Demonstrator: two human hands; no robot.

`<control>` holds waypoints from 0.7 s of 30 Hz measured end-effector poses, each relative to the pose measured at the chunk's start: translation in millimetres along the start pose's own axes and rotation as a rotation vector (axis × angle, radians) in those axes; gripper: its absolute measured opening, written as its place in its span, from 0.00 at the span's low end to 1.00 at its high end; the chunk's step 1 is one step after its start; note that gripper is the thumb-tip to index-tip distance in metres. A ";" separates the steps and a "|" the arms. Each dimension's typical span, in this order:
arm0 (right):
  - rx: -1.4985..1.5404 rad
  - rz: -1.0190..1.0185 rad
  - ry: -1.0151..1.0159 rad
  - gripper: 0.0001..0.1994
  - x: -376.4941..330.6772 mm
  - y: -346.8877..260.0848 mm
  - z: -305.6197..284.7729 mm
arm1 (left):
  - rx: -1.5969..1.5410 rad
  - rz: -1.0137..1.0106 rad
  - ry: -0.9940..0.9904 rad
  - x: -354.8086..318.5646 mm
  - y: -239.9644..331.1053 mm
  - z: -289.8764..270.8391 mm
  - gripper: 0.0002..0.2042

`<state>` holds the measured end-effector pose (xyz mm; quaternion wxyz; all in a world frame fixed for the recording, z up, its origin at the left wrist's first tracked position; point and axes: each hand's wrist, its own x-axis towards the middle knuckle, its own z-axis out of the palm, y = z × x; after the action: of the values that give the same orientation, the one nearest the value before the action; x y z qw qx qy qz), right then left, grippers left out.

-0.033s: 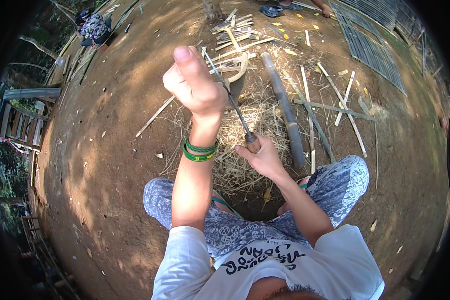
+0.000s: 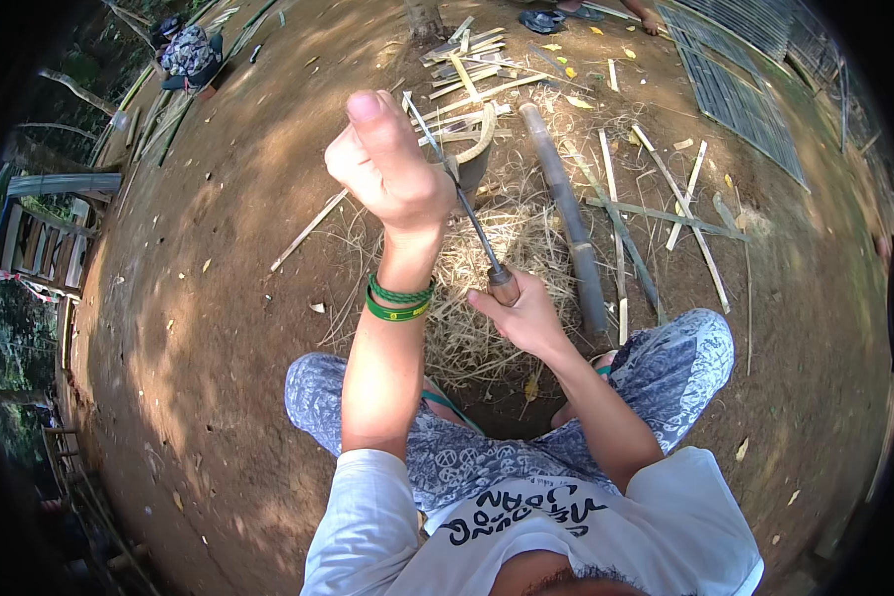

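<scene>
My right hand point(image 2: 528, 320) grips the wooden handle of a knife point(image 2: 504, 288). Its long, narrow dark blade points up and away to the left, passing close by my left hand point(image 2: 387, 164). That hand is raised, fingers curled in and thumb stretched out; whatever it may hold is hidden. Green bands point(image 2: 399, 303) circle my left wrist. Below the blade lies a heap of pale shavings point(image 2: 487, 333), between my bent knees. A dark container with a pale curved rim point(image 2: 488, 124) stands just beyond, partly behind the blade and hand.
A thick grey bamboo pole point(image 2: 569, 223) lies right of the shavings. Further right, thin bamboo strips point(image 2: 680, 189) cross on the dirt. More split pieces point(image 2: 472, 65) are piled beyond the container. Slatted panels point(image 2: 735, 89) lie far right; another person point(image 2: 191, 55) sits far left.
</scene>
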<state>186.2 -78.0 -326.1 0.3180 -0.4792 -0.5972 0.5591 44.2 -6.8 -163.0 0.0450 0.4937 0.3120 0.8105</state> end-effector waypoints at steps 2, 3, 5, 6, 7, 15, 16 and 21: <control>0.094 0.054 -0.008 0.19 -7.2 -3.8 0.3 | 0.032 0.013 -0.005 -3.8 2.3 0.8 0.31; 0.062 0.041 0.014 0.19 -9.5 -2.9 1.1 | 0.066 0.030 -0.009 -5.4 4.0 1.9 0.32; 0.001 0.003 0.064 0.18 -9.3 -4.8 2.2 | 0.095 0.049 -0.018 -3.8 4.5 4.4 0.32; 0.000 0.013 0.060 0.18 -10.8 -7.8 1.5 | 0.094 0.045 -0.020 -3.1 4.1 5.0 0.32; -0.001 0.025 0.056 0.18 -14.2 -13.7 0.2 | 0.095 0.039 -0.022 -3.4 3.7 5.1 0.32; -0.051 -0.060 0.139 0.14 2.8 5.4 0.4 | 0.086 0.049 -0.039 -7.6 5.2 11.3 0.32; -0.091 -0.049 0.118 0.14 0.1 -3.0 -1.9 | 0.086 0.033 -0.034 -6.2 6.5 10.0 0.32; -0.132 -0.018 0.052 0.14 -8.6 -12.2 -5.1 | 0.108 0.053 -0.021 -6.0 3.2 2.4 0.32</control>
<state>191.1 -83.1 -312.0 0.3061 -0.5082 -0.6285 0.5030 49.9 -10.5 -165.0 0.0001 0.5119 0.3419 0.7881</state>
